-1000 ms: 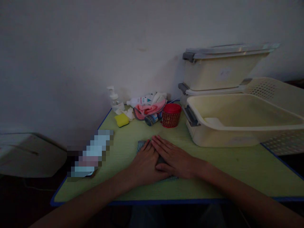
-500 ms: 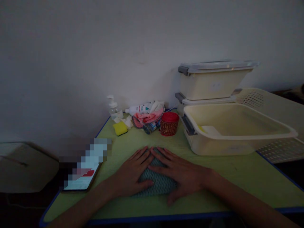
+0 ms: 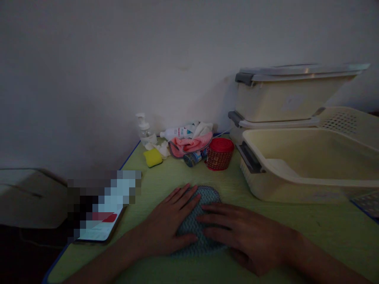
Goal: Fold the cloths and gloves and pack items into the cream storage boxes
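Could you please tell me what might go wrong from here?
The phone lies at the left edge of the table, near the left forearm; a sideways nudge might push it off.

The teal cloth could bunch or slide if the left hand and right hand, both spread over it, moved unevenly.

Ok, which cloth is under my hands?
The blue-green cloth, spread out beneath your left hand and right hand. The pink cloth lies bunched up farther back, clear of both hands.
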The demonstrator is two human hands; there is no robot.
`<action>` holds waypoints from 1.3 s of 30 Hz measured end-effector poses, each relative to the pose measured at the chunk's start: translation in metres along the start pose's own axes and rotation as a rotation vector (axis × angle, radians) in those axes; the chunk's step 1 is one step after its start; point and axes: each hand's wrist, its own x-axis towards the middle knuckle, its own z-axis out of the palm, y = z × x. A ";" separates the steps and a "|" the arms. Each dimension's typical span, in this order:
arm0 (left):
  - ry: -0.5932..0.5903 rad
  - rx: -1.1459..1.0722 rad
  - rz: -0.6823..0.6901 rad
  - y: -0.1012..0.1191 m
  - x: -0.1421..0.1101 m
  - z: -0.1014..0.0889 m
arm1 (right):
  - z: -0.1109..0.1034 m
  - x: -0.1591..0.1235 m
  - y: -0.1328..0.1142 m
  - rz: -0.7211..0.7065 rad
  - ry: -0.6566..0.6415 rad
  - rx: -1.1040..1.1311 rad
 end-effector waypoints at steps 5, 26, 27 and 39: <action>-0.014 0.002 -0.009 0.000 0.001 0.002 | 0.005 0.001 0.010 -0.016 0.066 0.004; 0.060 -0.208 0.178 -0.004 -0.005 -0.011 | 0.005 0.002 0.029 0.114 0.281 0.276; 0.090 -0.222 0.163 -0.005 -0.005 -0.010 | 0.006 0.002 0.030 0.123 0.299 0.262; 0.410 -0.776 -0.283 0.010 0.005 -0.010 | 0.007 0.007 0.016 0.289 0.772 0.147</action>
